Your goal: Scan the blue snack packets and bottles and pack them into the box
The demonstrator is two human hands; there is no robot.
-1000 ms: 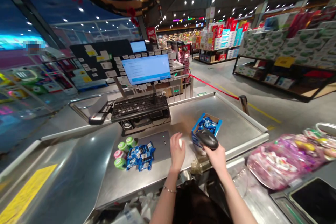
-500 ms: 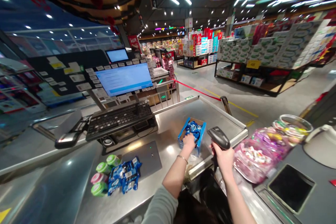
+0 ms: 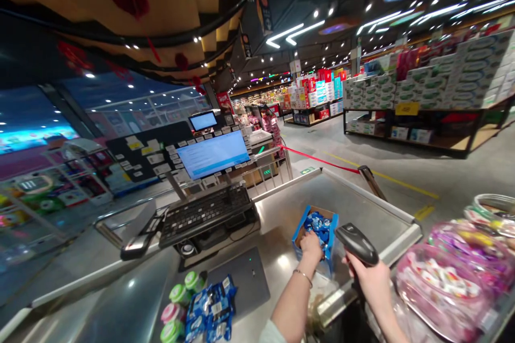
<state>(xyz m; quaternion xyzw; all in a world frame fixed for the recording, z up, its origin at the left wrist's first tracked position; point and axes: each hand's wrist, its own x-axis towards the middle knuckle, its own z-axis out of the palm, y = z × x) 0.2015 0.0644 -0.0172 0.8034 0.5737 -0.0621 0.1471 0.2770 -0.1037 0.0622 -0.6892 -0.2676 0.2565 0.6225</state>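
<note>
Checkout counter, my station. Item one: a blue cardboard display box, open-topped, brown inside, standing on the stainless steel counter at its near edge, right of centre. It holds a loose heap of small blue foil packets, filling it roughly to the rim on the far side.

My left hand is down at the box, fingers curled among the packets; I cannot tell whether they have hold of one. A thin bracelet sits on that wrist. My right hand is closed around the grip of a black handheld barcode scanner, just right of the box and not touching it, its head pointing left.

Nearer and to the left, beside a dark flat scanner plate: a pile of blue snack packs and a cluster of round tubs with green and pink lids.

Far left: black keyboard, lit monitor. Far right, beside the counter: pink-tinted plastic packs of wrapped sweets.
</note>
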